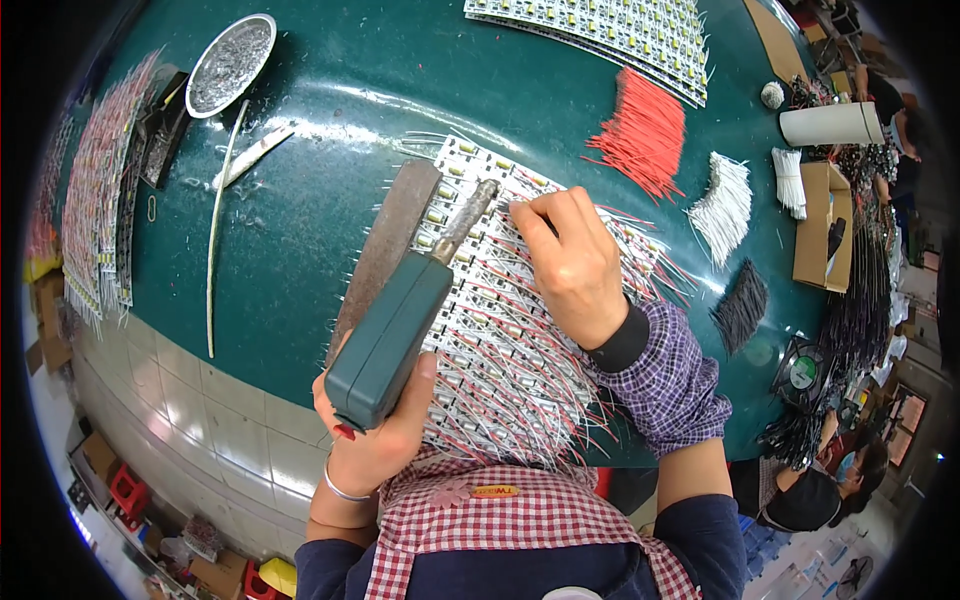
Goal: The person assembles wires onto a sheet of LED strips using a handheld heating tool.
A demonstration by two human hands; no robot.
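My left hand is wrapped round the dark green body of a soldering gun. Its grey metal barrel points up and away over a panel of small white circuit boards. Just right of the barrel's tip, my right hand is closed in a pinch low over the boards, on what looks like a thin wire, mostly hidden by the fingers. Red and white wires spread from the boards toward me. A long brown bar lies along the panel's left edge.
Bundles of red wires, white wires and black wires lie at right. A round metal dish, a thin stick and wired panels are at left. More boards lie at the far edge; a cardboard box stands right.
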